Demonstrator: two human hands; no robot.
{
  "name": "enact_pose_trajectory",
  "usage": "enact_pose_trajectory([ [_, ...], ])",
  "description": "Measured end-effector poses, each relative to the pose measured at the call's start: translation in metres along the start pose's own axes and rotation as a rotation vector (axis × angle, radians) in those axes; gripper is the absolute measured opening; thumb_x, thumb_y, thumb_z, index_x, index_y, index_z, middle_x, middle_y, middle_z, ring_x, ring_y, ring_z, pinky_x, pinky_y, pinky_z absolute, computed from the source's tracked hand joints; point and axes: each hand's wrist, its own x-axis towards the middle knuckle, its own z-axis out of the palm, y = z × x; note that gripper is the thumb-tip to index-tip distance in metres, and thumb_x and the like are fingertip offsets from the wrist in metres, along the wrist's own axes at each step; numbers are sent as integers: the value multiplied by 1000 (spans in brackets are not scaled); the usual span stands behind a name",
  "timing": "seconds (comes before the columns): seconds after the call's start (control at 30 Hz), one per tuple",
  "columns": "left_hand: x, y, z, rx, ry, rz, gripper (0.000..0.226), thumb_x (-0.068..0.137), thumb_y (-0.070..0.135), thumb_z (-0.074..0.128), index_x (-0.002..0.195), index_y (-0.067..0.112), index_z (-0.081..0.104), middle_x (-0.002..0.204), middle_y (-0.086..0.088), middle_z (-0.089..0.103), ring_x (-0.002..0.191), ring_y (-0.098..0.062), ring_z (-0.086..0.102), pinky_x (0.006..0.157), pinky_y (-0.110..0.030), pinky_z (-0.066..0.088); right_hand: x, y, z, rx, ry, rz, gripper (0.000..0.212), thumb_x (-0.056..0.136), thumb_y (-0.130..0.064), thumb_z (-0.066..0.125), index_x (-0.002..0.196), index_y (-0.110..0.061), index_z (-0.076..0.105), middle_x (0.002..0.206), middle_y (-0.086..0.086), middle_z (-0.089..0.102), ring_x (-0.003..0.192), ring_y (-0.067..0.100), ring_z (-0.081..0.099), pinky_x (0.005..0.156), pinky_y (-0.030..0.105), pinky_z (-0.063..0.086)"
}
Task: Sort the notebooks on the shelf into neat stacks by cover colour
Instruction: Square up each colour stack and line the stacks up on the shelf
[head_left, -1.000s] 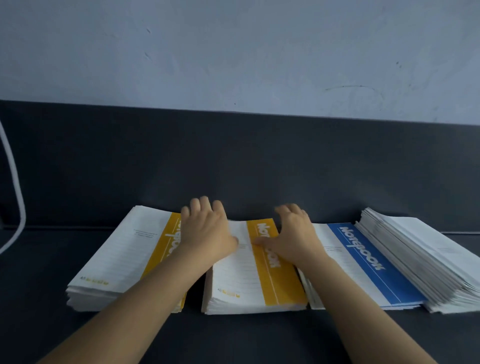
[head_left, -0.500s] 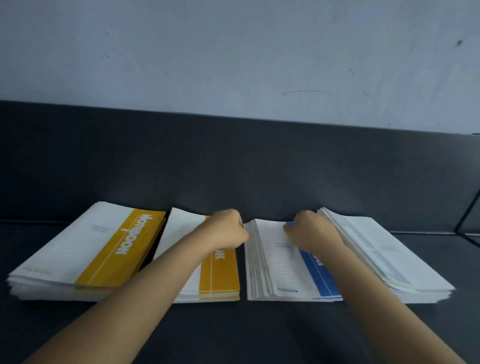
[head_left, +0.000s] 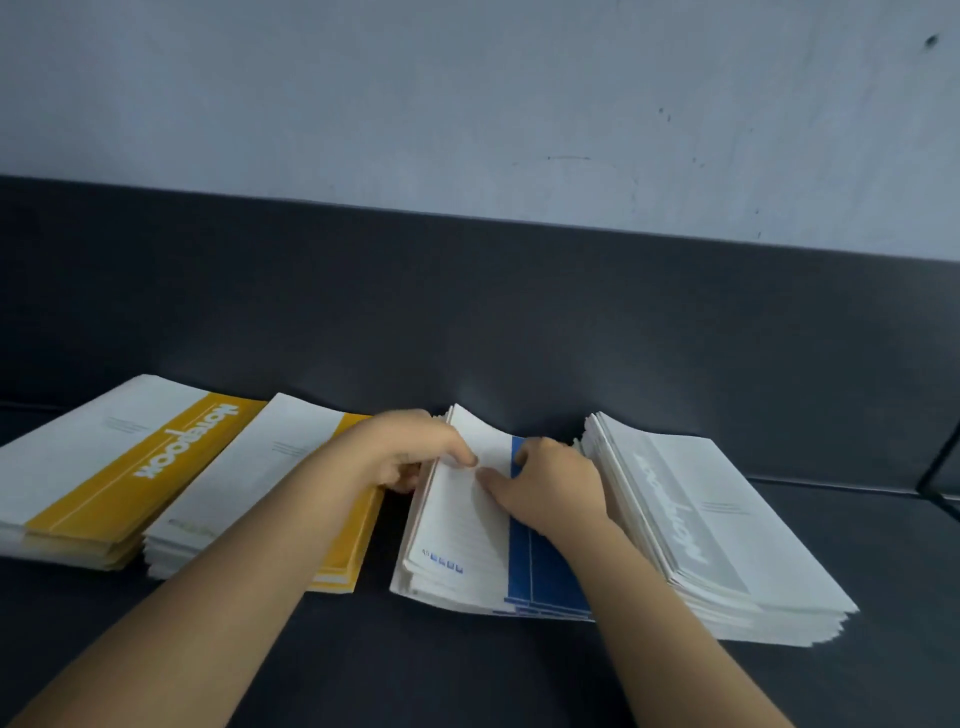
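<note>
My left hand (head_left: 410, 457) curls around the raised left edge of the blue stack (head_left: 467, 551), thumb on top and fingers tucked under the fanned notebooks, so it is closed on that edge. My right hand (head_left: 550, 488) lies flat and spread on the top cover of the same stack, pressing down rather than gripping anything. The blue stack sits on the dark shelf (head_left: 467, 670), its left side lifted and the sheets splayed.

Just left of it lies a yellow stack (head_left: 270, 499), partly hidden by my forearm, with a second yellow stack (head_left: 119, 467) touching it further left. On the right a grey stack (head_left: 717, 525) leans against the blue one, its layers stepped and uneven.

I judge I am squaring up the blue pile. The risk is that the lifted edge slips from my left fingers and the top notebooks slide right into the grey pile, mixing colours. Pressing too hard with the right palm could also shove the loosely stepped grey stack over.
</note>
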Motion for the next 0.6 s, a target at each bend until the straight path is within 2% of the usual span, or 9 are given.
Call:
enact_pose_trajectory([
  [0.1,2,-3,3,20,34,113,22,76,22,76,87,9,61,83,-4,65,74,-17,61,65,-25,45,3,3,-1,69,-22,47,39,84,-55,56,87,-17,48,97,3,61,88,23,58,65,26,36],
  [0.17,5,-3,3,-92,38,170,39,67,20,79,100,5,63,99,-11,69,91,-25,66,85,-35,52,3,3,-4,144,-56,79,42,86,-52,55,106,-15,53,109,4,61,98,25,60,72,27,40],
  [0.23,3,-1,0,-266,48,245,38,75,9,77,109,5,62,103,-12,70,95,-27,68,88,-42,54,5,1,-8,276,-16,99,54,88,-51,54,126,-14,46,125,7,54,112,28,54,87,34,45],
  [0.3,-1,3,-6,-425,44,345,34,83,2,71,114,9,60,102,-10,71,93,-25,69,79,-39,56,4,-1,-15,462,153,95,69,87,-48,59,142,-16,31,145,7,34,130,26,39,105,42,37],
  [0.33,-4,4,-8,-485,48,400,35,84,2,69,116,12,59,104,-9,72,94,-24,70,77,-37,56,3,-3,-20,630,237,106,72,86,-40,64,144,-20,27,149,4,28,133,24,36,106,43,38],
  [0.4,-7,3,-7,-587,63,513,36,86,1,66,118,15,58,105,-8,72,95,-24,70,78,-37,56,-2,-4,-29,1062,298,178,69,82,-22,71,138,-25,31,137,1,46,120,21,52,91,43,51],
  [0.47,-8,0,-1,-656,84,575,35,83,0,65,114,16,58,103,-9,72,95,-27,70,79,-40,56,-5,-3,-35,1329,261,249,46,80,-15,71,120,-19,47,110,5,65,98,26,66,78,48,57],
  [0.53,-9,-1,7,-703,95,606,39,70,6,63,107,17,60,100,-9,72,93,-29,69,76,-41,55,-8,-3,-38,1323,270,231,27,80,-17,70,103,-13,56,99,11,70,83,31,67,75,51,56],
  [0.6,-12,-1,12,-690,101,654,40,64,14,59,103,21,61,96,-3,70,91,-24,67,72,-36,53,-13,-7,-40,1301,320,157,19,82,-18,70,94,-12,58,90,10,70,74,35,63,67,47,55],
])
